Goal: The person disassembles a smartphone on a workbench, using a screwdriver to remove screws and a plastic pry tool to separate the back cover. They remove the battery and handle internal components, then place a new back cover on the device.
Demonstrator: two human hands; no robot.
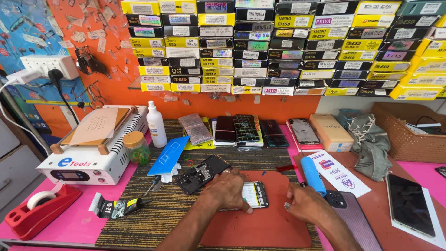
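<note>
Hidden: my left hand [228, 189] covers the near end of the opened phone [255, 194], so I see only its far half; what sits under my palm I cannot make out.
Cut off: my right forearm and the dark phone back [350, 214] beside it run out of the bottom edge.
Hard to tell: something small and pale shows at my right fingertips; I cannot say what it is.
Left hand: curled, palm down, fingers pressing on the opened phone and pinning it flat.
Right hand [306, 202]: loosely bent, fingertips pinched near the mat, just right of the phone and apart from it.
Opened phone: lies back-off on the red mat [260, 227], near its far edge; pale battery face, dark rim, rounded corners.
Red mat: smooth, matte, rubbery-looking, on a coarse striped woven cloth [139, 223].
Phone frame [202, 173]: black, bare, tilted, just beyond my left hand.
Blue handle [312, 175]: smooth, round, beyond my right hand.
Blue sheet [168, 155]: glossy, flat, leaning by a white plastic bottle [156, 124].
Tape dispenser [39, 209]: red plastic, far left.
Glue tube [116, 206]: crinkled, on the cloth.
Basket [409, 135]: woven, brown, far right.
</note>
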